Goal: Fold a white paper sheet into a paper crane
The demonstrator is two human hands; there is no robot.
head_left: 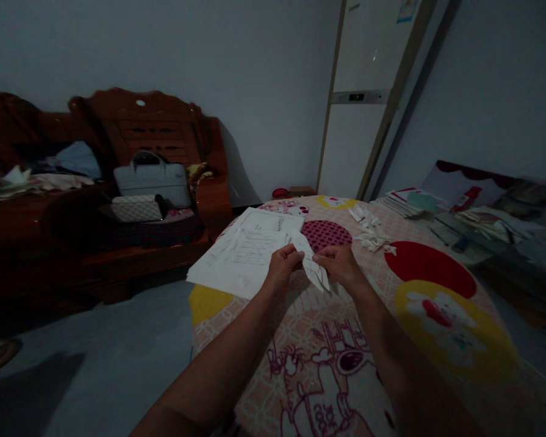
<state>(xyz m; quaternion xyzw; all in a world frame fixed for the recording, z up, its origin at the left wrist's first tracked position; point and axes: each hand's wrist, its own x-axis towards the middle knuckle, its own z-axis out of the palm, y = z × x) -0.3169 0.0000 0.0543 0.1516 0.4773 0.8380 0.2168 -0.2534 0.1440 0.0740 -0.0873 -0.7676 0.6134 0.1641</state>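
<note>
Between my two hands is a folded piece of white paper point(313, 271), held just above the patterned tablecloth point(300, 321) with its pointed ends toward me. My left hand point(284, 264) pinches its left edge, and my right hand point(338, 263) pinches the right edge. A spread stack of printed sheets point(250, 249) lies left of the hands, partly behind my left hand. Beyond my right hand rests a small heap of folded white paper pieces point(368, 227).
On the left, a wooden armchair point(150, 133) holds a grey bag point(152, 182) and a quilted white purse point(136, 207). A tall white cabinet-like unit point(355, 139) stands in the corner. Papers and booklets point(409, 201) lie on a glass-topped surface point(473, 233) at the right.
</note>
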